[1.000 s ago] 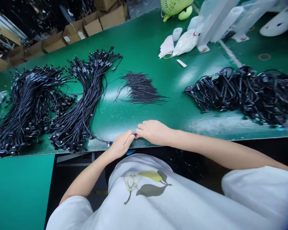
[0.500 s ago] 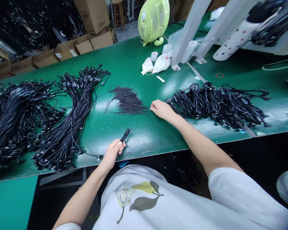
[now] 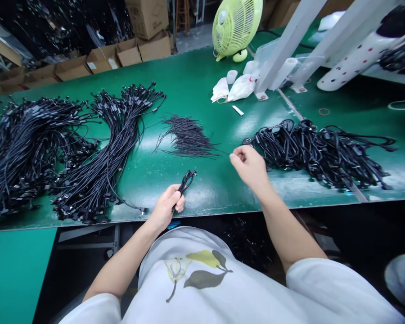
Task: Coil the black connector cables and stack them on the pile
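**Two hands at the near edge of a cable bench**

The green bench (image 3: pixel 202 81) is crowded. Long straight cables (image 3: pixel 37 148) are heaped across its left half, and a pile of coiled cables (image 3: pixel 324 150) sits on the right. The bare green lies between them, running forward to the near edge. A fan of thin wire ties (image 3: pixel 187 137) lies mid-table.

The left hand (image 3: pixel 165 207) sits right at that edge, closed around a folded cable (image 3: pixel 186 180) whose looped end sticks up past the fingers. The right hand (image 3: pixel 249 166), just beside the coiled pile, pinches one wire tie (image 3: pixel 224 152) between thumb and forefinger.
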{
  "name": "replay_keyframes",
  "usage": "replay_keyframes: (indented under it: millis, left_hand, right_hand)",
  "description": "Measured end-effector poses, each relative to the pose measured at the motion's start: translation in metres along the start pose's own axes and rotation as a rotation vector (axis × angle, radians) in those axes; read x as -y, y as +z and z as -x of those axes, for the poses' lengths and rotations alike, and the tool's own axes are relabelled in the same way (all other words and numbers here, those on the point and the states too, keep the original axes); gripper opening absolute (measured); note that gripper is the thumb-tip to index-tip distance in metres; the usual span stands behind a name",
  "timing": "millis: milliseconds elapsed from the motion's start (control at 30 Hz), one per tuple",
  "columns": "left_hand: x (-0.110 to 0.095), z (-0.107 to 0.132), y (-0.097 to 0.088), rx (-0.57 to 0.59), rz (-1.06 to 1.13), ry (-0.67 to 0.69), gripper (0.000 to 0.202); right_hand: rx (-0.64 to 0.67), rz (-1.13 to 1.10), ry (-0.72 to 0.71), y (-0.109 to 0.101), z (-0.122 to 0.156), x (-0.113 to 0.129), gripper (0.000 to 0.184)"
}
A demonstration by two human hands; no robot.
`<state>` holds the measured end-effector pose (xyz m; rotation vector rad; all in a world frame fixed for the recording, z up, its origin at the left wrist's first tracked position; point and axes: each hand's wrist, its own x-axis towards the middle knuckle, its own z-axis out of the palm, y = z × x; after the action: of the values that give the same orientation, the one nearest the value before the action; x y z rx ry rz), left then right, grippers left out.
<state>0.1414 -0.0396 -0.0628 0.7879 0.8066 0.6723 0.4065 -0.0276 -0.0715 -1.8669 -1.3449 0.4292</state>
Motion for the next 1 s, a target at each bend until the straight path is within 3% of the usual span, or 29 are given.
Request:
replay_keyframes:
  millis: [133, 200, 333, 467, 667, 800, 1000]
  left_hand:
    - [-0.003, -0.002, 0.007, 0.036, 0.041, 0.041, 0.060]
    - [-0.003, -0.004, 0.004, -0.003, -0.015, 0.114, 0.053]
    - [0.001, -0.005, -0.014, -0.127, -0.267, 0.296, 0.042]
    - [0.004, -0.002, -0.028, -0.147, -0.434, 0.314, 0.038]
    - [0.004, 0.003, -0.036, -0.271, -0.958, 0.426, 0.036]
    - [0.002, 0.005, -0.043, -0.213, -1.067, 0.354, 0.039]
    - [0.004, 0.003, -0.051, -0.165, -0.832, 0.138, 0.046]
  right_hand:
    - [0.469, -0.314, 0.011, 0.024, 0.044, 0.031, 0.024]
    - [0.568, -0.326, -0.051, 0.037, 0.061, 0.044, 0.023]
    - [0.464, -0.080, -0.326, 0.055, 0.070, 0.061, 0.012]
    - [0.449, 0.118, -0.664, 0.068, 0.065, 0.067, 0.018]
    - [0.021, 0.521, -1.251, 0.075, 0.063, 0.081, 0.024]
    - [0.096, 0.549, -1.561, 0.072, 0.053, 0.094, 0.027]
    - [0.266, 0.708, -1.570, 0.071, 0.044, 0.095, 0.024]
